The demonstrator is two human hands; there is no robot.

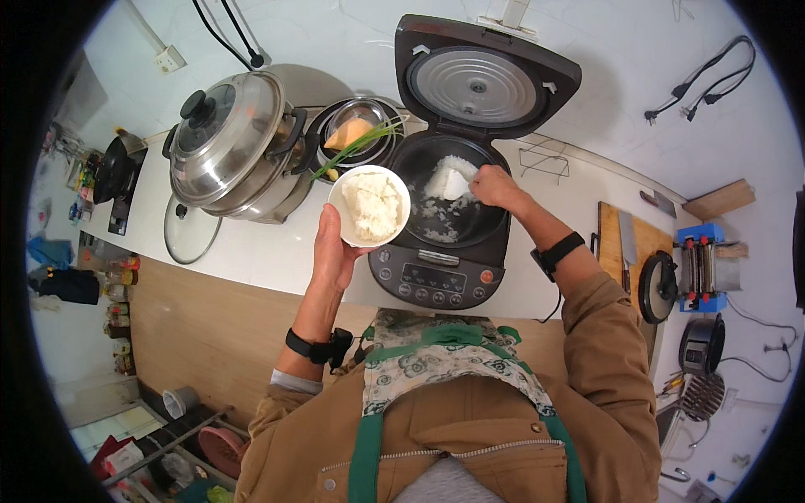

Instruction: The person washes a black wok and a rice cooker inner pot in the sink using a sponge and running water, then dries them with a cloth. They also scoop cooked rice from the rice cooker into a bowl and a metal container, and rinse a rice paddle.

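Observation:
My left hand (336, 251) holds a white bowl (336, 223) heaped with cooked rice (371, 206), just left of the rice cooker (440, 270). The cooker's lid (487, 75) stands up against the wall side. Inside the dark inner pot (484, 229), my right hand (497, 188) grips a white rice paddle (454, 187); its handle is hidden in my fist. Loose rice (442, 234) lies scattered over the pot's bottom, with a small mound behind the paddle.
Left of the cooker are a bowl with green scallions (365, 144) and a large steel steamer (233, 151). A glass lid (192, 234) leans at the counter's front edge. On the right, a cleaver (627, 236) lies on a wooden cutting board (610, 220), near a wire rack (544, 160).

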